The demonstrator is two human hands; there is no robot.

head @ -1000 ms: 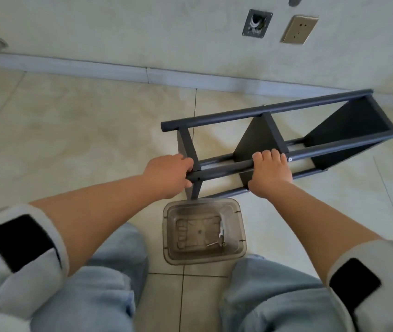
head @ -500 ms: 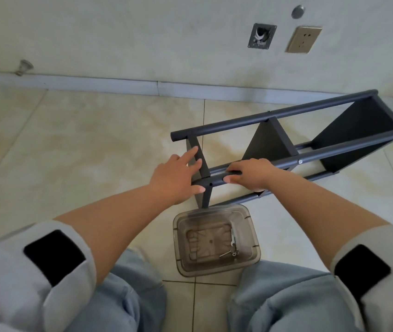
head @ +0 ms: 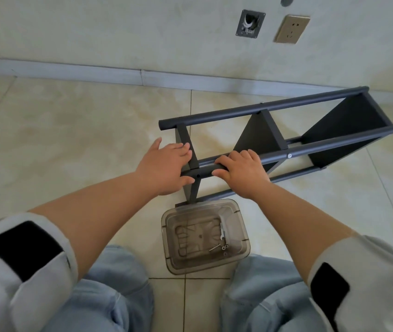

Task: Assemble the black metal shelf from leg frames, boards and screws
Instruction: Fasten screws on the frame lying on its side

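The black metal shelf of round tubes and three flat boards (head: pixel 284 137) lies on its side on the beige tiled floor (head: pixel 71 140), near the wall. The left hand (head: pixel 166 167) presses its end board with straight fingers (thumb under the tube); the right hand (head: pixel 243 171) curls around the near tube. No writing is legible.

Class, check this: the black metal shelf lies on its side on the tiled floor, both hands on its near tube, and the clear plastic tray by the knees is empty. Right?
Not quite. In the head view the clear plastic tray holds a few small screws. The rest stands: the black metal shelf lies sideways, left hand and right hand on its near tube.
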